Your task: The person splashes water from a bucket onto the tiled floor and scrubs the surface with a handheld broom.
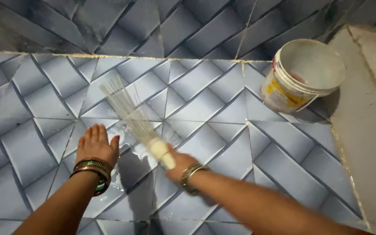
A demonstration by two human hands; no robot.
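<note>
My right hand [178, 164] grips the pale handle of a thin-bristled stick broom [131, 114]. Its bristles fan out up and to the left over the wet blue tiled floor [205, 109] and look blurred. My left hand [96, 146] lies flat on the wet tiles with its fingers together, just left of the broom's handle. Bangles sit on both wrists.
A white plastic bucket [303, 74] with a yellow label stands at the upper right, near a raised grey cement ledge [362, 130]. A tiled wall [153, 26] rises along the far edge of the floor.
</note>
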